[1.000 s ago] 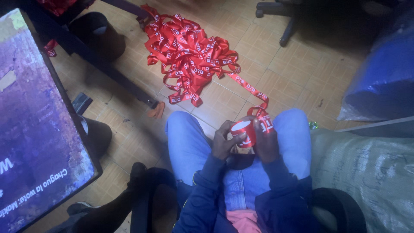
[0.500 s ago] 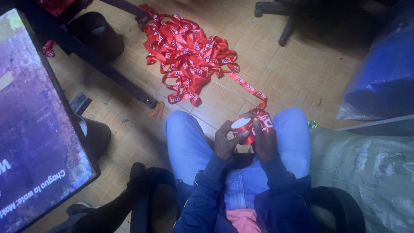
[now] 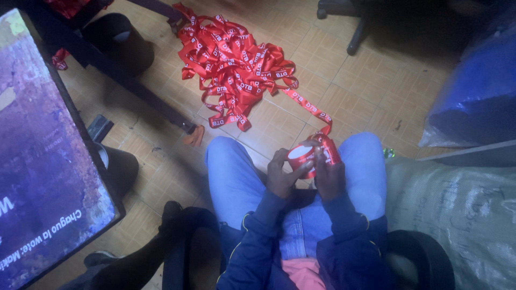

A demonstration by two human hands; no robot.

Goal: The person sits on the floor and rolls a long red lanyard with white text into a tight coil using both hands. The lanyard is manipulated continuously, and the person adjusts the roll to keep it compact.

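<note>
The small roll of shiny red ribbon with white print (image 3: 307, 157) sits between my two hands, just above my lap in blue jeans (image 3: 236, 177). A second ago the roll's pale round face pointed up more, and my hands sat a bit lower. Now they have lifted a little toward my knees, and my right hand covers more of the roll. I think more ribbon has gone onto the roll, but I cannot tell how much.

My left hand (image 3: 280, 174) cups the roll from the side, with the fingers bent around its edge. That grip is narrow and holds the roll. My right hand (image 3: 329, 173) presses on the red band on the other side, fingers curled over it. That grip is closed on the roll too.

A loose strip of the same ribbon runs from the roll, past my right knee, across the tiled floor (image 3: 344, 91) to a big messy pile of red ribbon (image 3: 234, 70) in the middle of the floor. Both my elbows are tucked in close, and my dark blue sleeves (image 3: 258, 225) come up from the bottom.
</note>
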